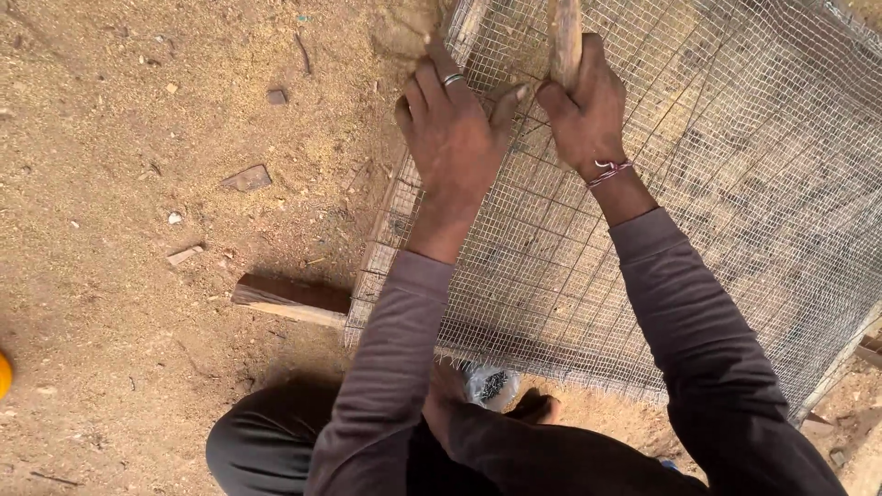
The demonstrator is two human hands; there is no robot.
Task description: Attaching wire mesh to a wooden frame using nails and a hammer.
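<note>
1. Gripped in the right hand (583, 110), fingers wrapped tight, a wooden handle (564, 41) stands upright over the wire mesh (643, 220), likely a tool's.
2. Left hand (452, 129) rests on the mesh edge, fingers curled and pressed down, seemingly to steady it.
3. Nearest, a small plastic bag of dark bits (492, 384) lies by the knee, within easy reach.
4. Farther left, a wood offcut (289, 301) lies on sawdust-strewn ground (138, 184).
</note>
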